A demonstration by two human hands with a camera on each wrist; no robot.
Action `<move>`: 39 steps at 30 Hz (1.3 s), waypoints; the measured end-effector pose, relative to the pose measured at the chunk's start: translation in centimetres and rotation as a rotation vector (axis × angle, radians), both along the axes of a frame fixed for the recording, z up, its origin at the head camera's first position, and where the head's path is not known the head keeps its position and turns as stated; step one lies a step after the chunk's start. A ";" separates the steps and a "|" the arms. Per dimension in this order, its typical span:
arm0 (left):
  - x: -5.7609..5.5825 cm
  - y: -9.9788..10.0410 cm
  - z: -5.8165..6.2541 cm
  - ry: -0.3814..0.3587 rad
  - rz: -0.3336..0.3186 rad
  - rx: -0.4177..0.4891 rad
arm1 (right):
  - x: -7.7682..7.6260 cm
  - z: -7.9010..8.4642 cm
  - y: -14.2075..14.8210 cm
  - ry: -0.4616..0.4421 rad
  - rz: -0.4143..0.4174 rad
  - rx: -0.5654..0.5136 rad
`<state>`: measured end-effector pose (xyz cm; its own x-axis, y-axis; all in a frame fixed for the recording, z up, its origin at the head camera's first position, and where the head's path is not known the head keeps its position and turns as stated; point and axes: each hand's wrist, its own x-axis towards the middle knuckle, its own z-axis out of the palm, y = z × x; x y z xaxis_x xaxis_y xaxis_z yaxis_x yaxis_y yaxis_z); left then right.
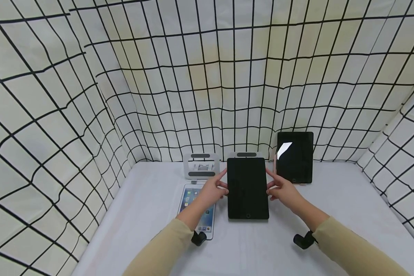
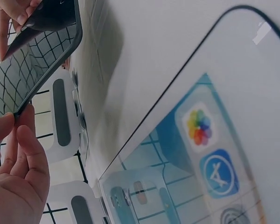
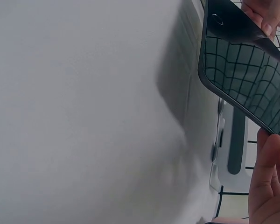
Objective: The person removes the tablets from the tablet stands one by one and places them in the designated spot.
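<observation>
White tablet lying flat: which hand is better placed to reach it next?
Likely the left hand: it is beside the white tablet; the right hand is across the black tablet that both hold.

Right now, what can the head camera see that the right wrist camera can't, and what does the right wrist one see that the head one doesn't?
Only the head view: the white tablet with its lit-up icons, and the person's tan sleeves.

Only the right wrist view: criss-cross lines reflected in the screen of the black tablet being held; from the head, that screen looks plain dark.

Both: that black tablet, the left hand and right hand holding its edges, and a white stand behind it.
</observation>
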<state>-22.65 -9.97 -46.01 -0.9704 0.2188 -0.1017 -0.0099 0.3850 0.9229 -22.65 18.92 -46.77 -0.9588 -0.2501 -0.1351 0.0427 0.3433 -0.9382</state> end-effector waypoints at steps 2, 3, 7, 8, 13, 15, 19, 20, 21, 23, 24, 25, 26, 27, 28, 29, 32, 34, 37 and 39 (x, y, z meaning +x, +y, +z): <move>0.0 0.0 -0.3 -0.008 -0.011 0.008 | 0.2 -0.1 0.1 -0.009 0.000 -0.003; 0.1 0.0 -0.4 -0.012 -0.014 0.010 | 0.3 -0.2 0.1 -0.015 0.001 -0.002; 0.2 0.2 -0.8 -0.034 -0.015 0.014 | 0.6 -0.4 0.3 -0.046 0.003 -0.013; 0.2 0.2 -1.0 -0.040 -0.015 0.017 | 0.7 -0.4 0.3 -0.056 0.002 -0.018; 0.5 0.3 -1.4 -0.071 -0.015 0.016 | 1.1 -0.6 0.3 -0.095 -0.003 -0.039; 0.6 0.4 -1.5 -0.087 -0.015 0.012 | 1.3 -0.7 0.2 -0.115 -0.015 -0.036; 0.8 0.6 -1.7 -0.125 -0.008 0.002 | 1.7 -1.0 0.1 -0.154 -0.031 -0.029; 0.9 0.6 -1.8 -0.133 -0.008 -0.004 | 1.8 -1.0 0.0 -0.162 -0.032 -0.031; 0.9 0.6 -1.8 -0.143 -0.005 -0.010 | 1.9 -1.1 0.0 -0.167 -0.030 -0.033; 1.1 0.7 -2.1 -0.156 -0.003 -0.021 | 2.0 -1.3 0.0 -0.184 -0.031 -0.041; 1.2 0.8 -2.2 -0.164 -0.002 -0.025 | 2.1 -1.4 0.0 -0.194 -0.036 -0.043; 1.3 0.8 -2.4 -0.171 -0.002 -0.031 | 2.1 -1.5 -0.1 -0.202 -0.037 -0.040; 1.4 0.8 -2.5 -0.177 -0.003 -0.035 | 2.2 -1.6 0.0 -0.213 -0.041 -0.039; 1.5 0.9 -2.6 -0.183 -0.002 -0.040 | 2.2 -1.7 0.0 -0.220 -0.040 -0.034; 1.6 0.9 -2.7 -0.183 -0.004 -0.052 | 2.3 -1.8 0.0 -0.230 -0.041 -0.032; 1.6 0.9 -2.8 -0.185 -0.007 -0.065 | 2.3 -1.9 0.0 -0.237 -0.039 -0.029; 1.9 0.9 -2.8 -0.186 -0.028 -0.097 | 2.5 -2.0 0.1 -0.251 -0.024 -0.031; 2.1 0.9 -2.7 -0.197 -0.042 -0.109 | 2.6 -2.1 0.2 -0.259 -0.005 -0.029; 2.3 0.9 -2.6 -0.226 -0.058 -0.118 | 2.7 -2.1 0.4 -0.274 0.020 -0.022; 2.4 1.0 -2.6 -0.246 -0.062 -0.127 | 2.8 -2.2 0.5 -0.290 0.021 -0.022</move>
<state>-20.24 -9.01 -48.58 -0.8983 0.2476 -0.3629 -0.2003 0.5044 0.8399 -19.88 19.39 -48.97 -0.8754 -0.2758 -0.3970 0.3032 0.3264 -0.8953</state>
